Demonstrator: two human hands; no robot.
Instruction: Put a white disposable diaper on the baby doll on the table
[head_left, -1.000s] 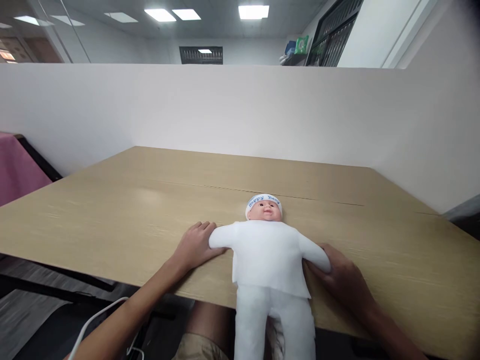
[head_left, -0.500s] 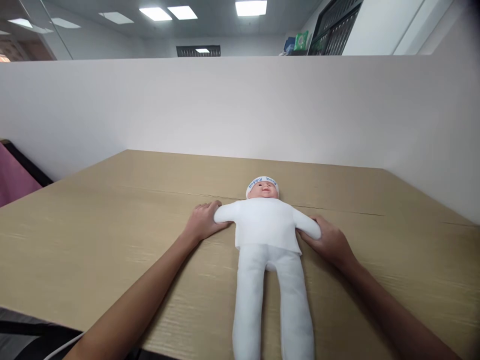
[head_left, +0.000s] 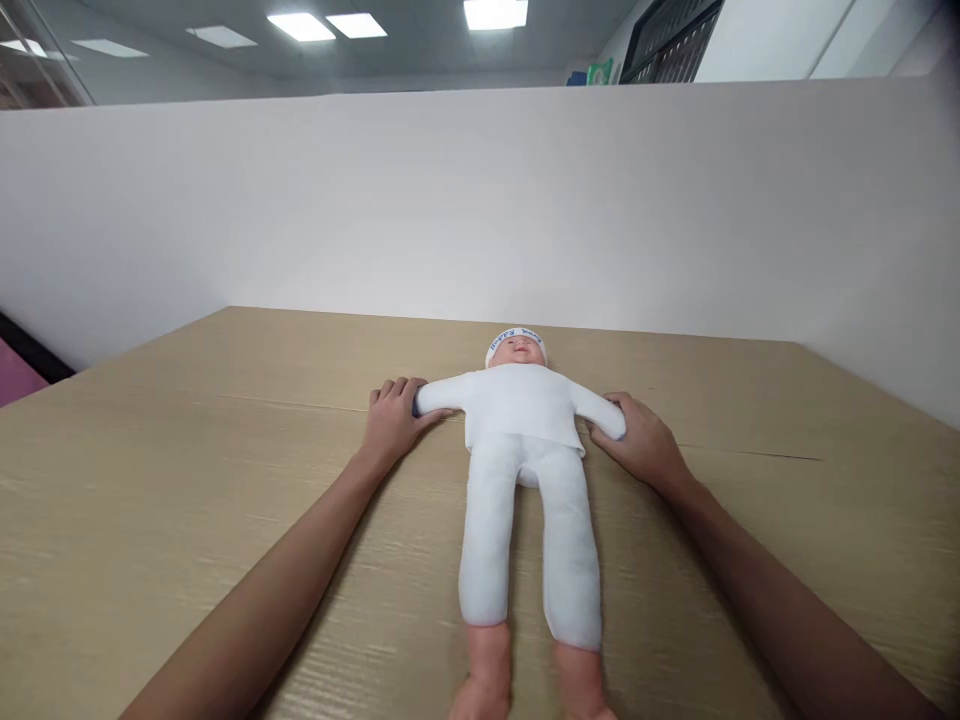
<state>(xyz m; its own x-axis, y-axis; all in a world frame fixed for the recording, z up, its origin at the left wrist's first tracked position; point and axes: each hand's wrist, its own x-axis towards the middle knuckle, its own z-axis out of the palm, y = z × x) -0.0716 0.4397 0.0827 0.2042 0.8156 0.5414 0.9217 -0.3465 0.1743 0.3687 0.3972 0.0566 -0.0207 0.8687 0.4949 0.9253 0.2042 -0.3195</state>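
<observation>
A baby doll point(head_left: 521, 405) lies face up on the tabletop with its head away from me. It wears a white long-sleeved top, white trousers point(head_left: 487, 540) and a white headband point(head_left: 517, 335) with blue lettering; its bare feet reach the bottom of the view. Both doll arms are spread sideways. My left hand point(head_left: 391, 418) is closed around the end of the doll's arm on the left, thumb below it. On the other side, my right hand point(head_left: 643, 440) grips the opposite sleeve end. The doll's hands are hidden by the sleeves and my fingers.
The brown tabletop point(head_left: 262, 480) has a seam running across it. A white partition wall point(head_left: 450, 200) rises behind the table and along its sides. At the far left is a pink item with a black edge point(head_left: 22, 375).
The doll has slid away from me toward the wall, with both my hands moving along on its arms. Its bare feet now show. The camera view has shifted slightly.
</observation>
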